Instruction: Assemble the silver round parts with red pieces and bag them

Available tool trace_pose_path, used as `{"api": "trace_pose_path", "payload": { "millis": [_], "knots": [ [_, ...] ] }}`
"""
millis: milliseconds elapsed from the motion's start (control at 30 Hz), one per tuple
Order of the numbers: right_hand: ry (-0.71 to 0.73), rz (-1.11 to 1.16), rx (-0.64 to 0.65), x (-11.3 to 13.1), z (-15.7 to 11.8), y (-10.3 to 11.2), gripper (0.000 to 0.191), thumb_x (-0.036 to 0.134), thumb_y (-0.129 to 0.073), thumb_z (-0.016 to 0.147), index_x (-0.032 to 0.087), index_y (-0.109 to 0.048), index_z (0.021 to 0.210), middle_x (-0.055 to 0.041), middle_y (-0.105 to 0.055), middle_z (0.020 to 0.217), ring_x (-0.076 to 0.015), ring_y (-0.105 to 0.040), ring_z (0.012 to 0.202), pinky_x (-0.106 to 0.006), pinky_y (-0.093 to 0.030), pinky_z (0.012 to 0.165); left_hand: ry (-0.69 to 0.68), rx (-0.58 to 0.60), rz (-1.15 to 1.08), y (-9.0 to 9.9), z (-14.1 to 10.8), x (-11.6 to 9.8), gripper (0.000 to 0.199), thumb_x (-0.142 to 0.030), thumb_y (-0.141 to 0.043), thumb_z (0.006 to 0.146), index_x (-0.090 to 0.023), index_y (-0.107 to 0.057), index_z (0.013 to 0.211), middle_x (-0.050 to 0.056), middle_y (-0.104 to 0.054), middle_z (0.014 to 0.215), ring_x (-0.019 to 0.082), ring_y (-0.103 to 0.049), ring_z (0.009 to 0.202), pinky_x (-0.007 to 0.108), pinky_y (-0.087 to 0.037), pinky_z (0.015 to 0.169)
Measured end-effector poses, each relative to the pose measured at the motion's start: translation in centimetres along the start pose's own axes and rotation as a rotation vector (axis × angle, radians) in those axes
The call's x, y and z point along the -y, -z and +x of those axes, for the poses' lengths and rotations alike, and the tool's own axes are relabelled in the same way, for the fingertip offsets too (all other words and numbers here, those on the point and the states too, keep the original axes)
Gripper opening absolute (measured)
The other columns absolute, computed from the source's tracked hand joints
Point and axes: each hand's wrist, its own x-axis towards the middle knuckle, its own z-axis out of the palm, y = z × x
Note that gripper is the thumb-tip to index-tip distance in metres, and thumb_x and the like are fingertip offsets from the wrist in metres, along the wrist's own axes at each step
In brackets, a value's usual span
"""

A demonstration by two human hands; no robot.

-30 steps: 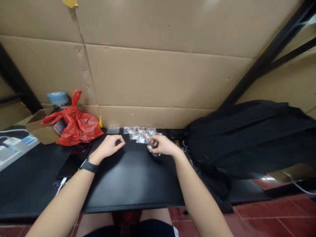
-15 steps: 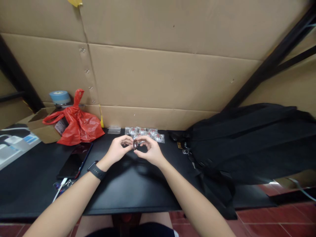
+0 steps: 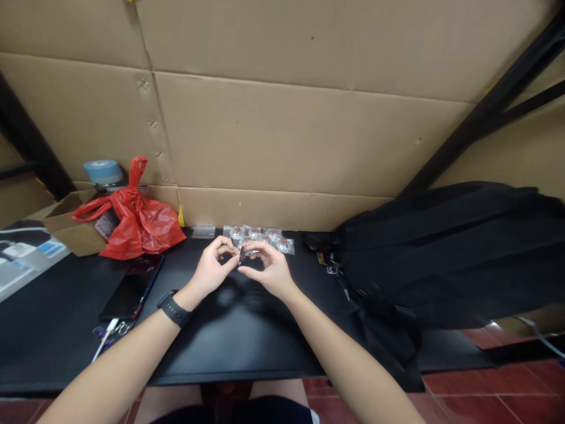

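Between my hands, just above the dark tabletop, is a small dark round disc-like piece (image 3: 241,257), seen nearly edge-on. My right hand (image 3: 272,272) grips its rim between thumb and fingertips. On the other side, my left hand (image 3: 213,265) pinches at the same piece with thumb and curled fingers; its exact contact is hard to see. Right behind the fingers lie several clear plastic packets (image 3: 283,245) with silvery round items and red marks, partly hidden by my right hand. A flat clear packet (image 3: 203,232) lies to their left.
On the left are a red plastic bag (image 3: 150,227), an open cardboard box (image 3: 79,232), a blue-lidded container (image 3: 103,172), a phone (image 3: 131,288), a charging cable and a white power strip (image 3: 30,268). A black backpack (image 3: 450,253) fills the right. Cardboard (image 3: 282,141) walls the back.
The round piece has turned from showing its face to nearly edge-on between my fingers. My left fingers have closed slightly toward it. The view has shifted a little.
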Motion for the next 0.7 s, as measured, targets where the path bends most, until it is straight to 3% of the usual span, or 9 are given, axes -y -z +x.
{"api": "trace_pose_path", "payload": {
  "millis": [167, 267, 367, 467, 567, 700],
  "knots": [
    [-0.097, 0.062, -0.032, -0.7, -0.2, -0.3, 0.045, 0.041, -0.085, 0.069, 0.023, -0.062, 0.103, -0.0082, -0.068, 0.109, -0.0233, -0.067, 0.1, -0.033, -0.056, 0.078, -0.124, -0.034, 0.185, 0.4, -0.3, -0.8, 0.013, -0.024, -0.063, 0.084, -0.021, -0.053, 0.091, 0.001, -0.068, 0.089, 0.018, -0.069, 0.089, 0.029, -0.049, 0.085],
    [-0.156, 0.037, -0.003, -0.5, -0.1, -0.2, 0.031, 0.047, -0.073, 0.082, 0.023, -0.062, 0.099, -0.0064, -0.068, 0.102, -0.0203, -0.068, 0.09, -0.031, -0.054, 0.073, -0.185, -0.047, 0.373, 1.0, -0.3, -1.3, 0.013, -0.024, -0.066, 0.083, -0.022, -0.056, 0.091, 0.0, -0.071, 0.088, 0.02, -0.07, 0.088, 0.034, -0.045, 0.093],
    [-0.115, -0.104, 0.074, 0.3, 0.2, 0.1, 0.025, 0.045, -0.055, 0.095, 0.022, -0.064, 0.091, -0.007, -0.066, 0.103, -0.0198, -0.064, 0.096, -0.03, -0.053, 0.075, -0.207, -0.075, 0.464, 1.4, -0.3, -1.7, 0.014, -0.025, -0.067, 0.083, -0.022, -0.056, 0.091, 0.0, -0.073, 0.088, 0.021, -0.07, 0.089, 0.037, -0.042, 0.094],
    [-0.044, -0.2, 0.149, 0.9, 0.3, 0.3, 0.02, 0.038, -0.053, 0.097, 0.022, -0.062, 0.089, -0.0076, -0.062, 0.105, -0.0198, -0.06, 0.101, -0.028, -0.051, 0.075, -0.239, -0.056, 0.46, 1.3, -0.3, -1.7, 0.015, -0.028, -0.067, 0.085, -0.022, -0.055, 0.091, 0.0, -0.073, 0.086, 0.021, -0.069, 0.088, 0.037, -0.041, 0.094],
    [-0.023, -0.3, 0.162, 0.8, 0.4, 0.5, 0.016, 0.029, -0.051, 0.096, 0.021, -0.061, 0.086, -0.008, -0.06, 0.106, -0.0186, -0.06, 0.098, -0.028, -0.05, 0.074, -0.298, -0.051, 0.487, 1.7, 0.1, -1.4, 0.013, -0.021, -0.063, 0.082, -0.021, -0.056, 0.093, 0.001, -0.07, 0.09, 0.02, -0.066, 0.088, 0.035, -0.044, 0.09],
    [0.019, -0.637, 0.225, 0.4, 0.3, 1.4, 0.01, 0.017, -0.059, 0.085, 0.02, -0.06, 0.076, -0.008, -0.062, 0.106, -0.0223, -0.058, 0.103, -0.035, -0.047, 0.09, -0.286, -0.132, 0.61, 4.3, 1.4, 0.4, 0.028, -0.01, -0.052, 0.074, -0.019, -0.058, 0.1, 0.005, -0.064, 0.099, 0.021, -0.062, 0.094, 0.033, -0.048, 0.086]
  ]
}}
